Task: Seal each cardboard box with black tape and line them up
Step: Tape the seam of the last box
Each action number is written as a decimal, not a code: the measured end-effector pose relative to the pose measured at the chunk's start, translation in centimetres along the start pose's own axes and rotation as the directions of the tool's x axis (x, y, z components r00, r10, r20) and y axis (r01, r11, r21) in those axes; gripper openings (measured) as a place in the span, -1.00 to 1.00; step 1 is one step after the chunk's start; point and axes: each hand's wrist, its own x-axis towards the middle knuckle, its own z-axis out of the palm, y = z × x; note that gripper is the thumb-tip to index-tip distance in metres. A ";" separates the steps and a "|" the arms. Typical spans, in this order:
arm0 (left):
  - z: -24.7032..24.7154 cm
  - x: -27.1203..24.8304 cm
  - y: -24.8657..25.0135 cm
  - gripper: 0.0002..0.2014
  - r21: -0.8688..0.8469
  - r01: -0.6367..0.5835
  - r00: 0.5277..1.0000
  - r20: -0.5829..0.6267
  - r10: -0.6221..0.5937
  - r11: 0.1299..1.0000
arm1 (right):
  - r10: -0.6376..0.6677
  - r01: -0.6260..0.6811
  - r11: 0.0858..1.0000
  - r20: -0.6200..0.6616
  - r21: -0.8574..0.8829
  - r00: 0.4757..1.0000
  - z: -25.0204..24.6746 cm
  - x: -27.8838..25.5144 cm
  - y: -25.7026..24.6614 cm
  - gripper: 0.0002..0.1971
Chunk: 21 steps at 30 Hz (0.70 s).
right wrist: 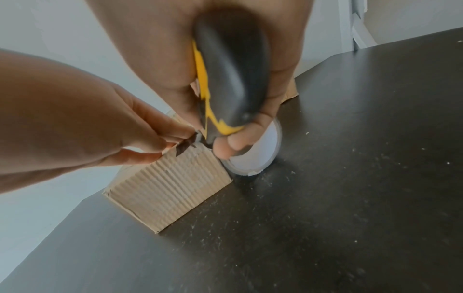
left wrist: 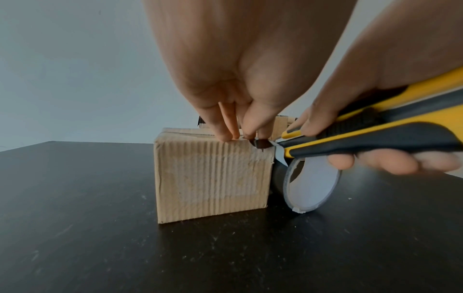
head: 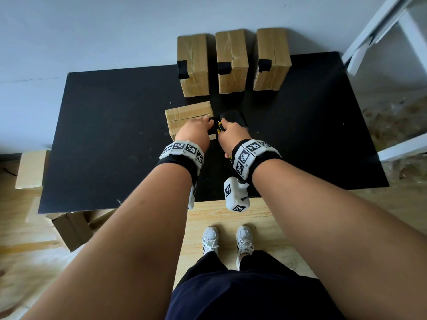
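A small cardboard box (head: 187, 114) (left wrist: 213, 178) (right wrist: 170, 188) lies on the black table (head: 104, 135). A black tape roll (head: 233, 117) (left wrist: 310, 184) (right wrist: 258, 156) stands on edge against its right side. My left hand (head: 205, 122) (left wrist: 240, 136) (right wrist: 172, 141) pinches a strip of black tape (left wrist: 261, 145) (right wrist: 184, 147) at the box's top right corner. My right hand (head: 227, 130) (left wrist: 350, 154) (right wrist: 230, 142) grips a yellow and black utility knife (left wrist: 375, 134) (right wrist: 225, 79), its blade at the tape beside the corner. Three boxes (head: 194, 65) (head: 231, 61) (head: 272, 58), each with a black tape patch, stand in a row at the table's far edge.
Loose cardboard boxes (head: 30, 169) (head: 71, 232) lie on the wooden floor left of the table. A white metal frame (head: 392, 42) stands at the right. The wall runs close behind the row of boxes.
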 end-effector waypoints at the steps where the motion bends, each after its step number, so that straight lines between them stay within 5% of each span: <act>1: 0.0 0.2 0.0 -0.30 0.022 -0.001 1.000 0.012 0.001 1.000 | -0.003 0.003 1.000 0.004 -0.003 1.000 0.0 -0.2 0.1 -0.36; 13: 0.5 0.4 0.0 -0.36 0.084 0.002 0.999 -0.048 0.002 0.996 | -0.031 0.044 0.985 0.077 -0.167 0.997 -0.6 -0.9 1.1 -0.58; 17: 0.0 0.4 0.2 -0.36 0.128 -0.007 1.000 0.004 0.006 0.992 | -0.037 0.086 0.961 0.186 -0.263 0.982 -0.1 -1.4 1.0 -0.52; 21: 0.2 0.2 0.2 -0.36 0.129 0.007 1.000 -0.003 -0.007 0.992 | -0.066 0.105 0.953 0.143 -0.284 0.988 -0.9 -1.4 1.5 -0.51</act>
